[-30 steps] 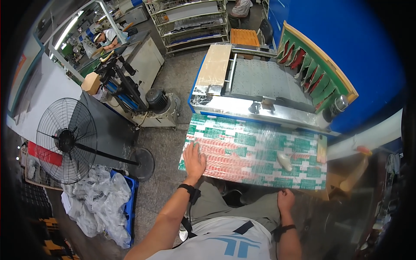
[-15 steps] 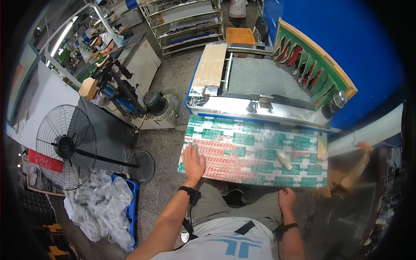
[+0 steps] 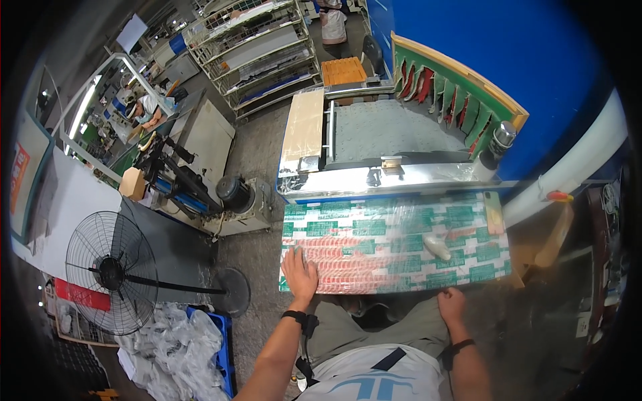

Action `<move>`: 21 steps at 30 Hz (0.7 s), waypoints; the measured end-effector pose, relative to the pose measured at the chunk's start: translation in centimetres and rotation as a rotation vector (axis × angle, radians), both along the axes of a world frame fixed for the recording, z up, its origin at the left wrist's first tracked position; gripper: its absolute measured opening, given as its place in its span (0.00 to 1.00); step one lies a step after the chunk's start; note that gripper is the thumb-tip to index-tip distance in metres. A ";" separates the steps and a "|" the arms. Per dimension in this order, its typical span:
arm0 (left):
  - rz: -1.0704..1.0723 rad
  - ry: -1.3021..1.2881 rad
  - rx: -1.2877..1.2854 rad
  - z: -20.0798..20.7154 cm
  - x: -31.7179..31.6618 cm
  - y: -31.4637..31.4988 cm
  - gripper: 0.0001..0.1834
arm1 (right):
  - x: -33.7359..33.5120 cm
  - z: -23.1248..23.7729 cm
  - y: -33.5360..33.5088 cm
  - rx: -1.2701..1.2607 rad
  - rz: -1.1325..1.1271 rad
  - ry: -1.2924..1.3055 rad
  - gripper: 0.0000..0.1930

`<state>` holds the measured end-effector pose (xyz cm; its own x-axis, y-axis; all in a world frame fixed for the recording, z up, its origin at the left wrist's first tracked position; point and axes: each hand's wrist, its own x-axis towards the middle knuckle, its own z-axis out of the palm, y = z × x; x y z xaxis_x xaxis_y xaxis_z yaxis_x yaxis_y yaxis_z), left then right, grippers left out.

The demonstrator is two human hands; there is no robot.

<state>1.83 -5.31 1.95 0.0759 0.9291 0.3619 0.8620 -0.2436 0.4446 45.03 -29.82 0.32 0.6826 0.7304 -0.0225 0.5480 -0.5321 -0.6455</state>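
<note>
My left hand [image 3: 300,273] lies with fingers spread on the left part of a tabletop [image 3: 374,215], which is covered in clear film over a green, white and red printed sheet. Just below the table's front edge, toward the right, is my right hand [image 3: 452,305], its fingers curled in and nothing visible in them. On the right half of the tabletop sits a small whitish crumpled piece [image 3: 437,247], apart from both hands. A phone [image 3: 493,212] with a yellowish back lies at the far right corner.
Beyond the table stands a blue machine with a grey bed [image 3: 394,130] and hanging green and red flaps [image 3: 448,103]. At left are a black fan [image 3: 111,274] and a heap of clear plastic bags [image 3: 170,351]. A shelf rack [image 3: 261,50] and two people are farther off.
The whole view has shifted, and the table appears lower in it. My left hand stays flat on the tabletop, and my right hand remains curled near the front edge.
</note>
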 end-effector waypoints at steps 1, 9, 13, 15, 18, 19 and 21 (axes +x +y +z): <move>-0.006 0.000 0.006 0.1 0.1 -0.1 0.32 | 0.1 -0.2 -0.1 0.005 0.009 -0.009 0.10; -0.008 0.004 -0.006 -0.2 -0.4 -0.1 0.32 | -0.6 1.6 0.3 -0.055 -0.002 0.004 0.09; -0.003 0.025 0.001 -0.3 -0.6 -0.1 0.33 | -0.6 2.2 0.3 -0.099 0.000 0.013 0.10; 0.000 0.017 -0.006 -0.4 -0.6 -0.1 0.33 | -0.6 2.0 0.3 -0.099 0.002 0.010 0.10; -0.005 0.018 -0.013 -0.6 -0.7 -0.2 0.33 | -0.5 1.5 0.2 -0.118 -0.004 0.013 0.10; -0.008 0.020 -0.015 -0.6 -0.5 -0.2 0.33 | -0.4 1.3 0.0 -0.138 -0.016 0.019 0.10; -0.011 0.013 -0.014 -0.5 -0.6 -0.2 0.33 | -0.7 1.9 0.1 -0.121 -0.020 0.035 0.10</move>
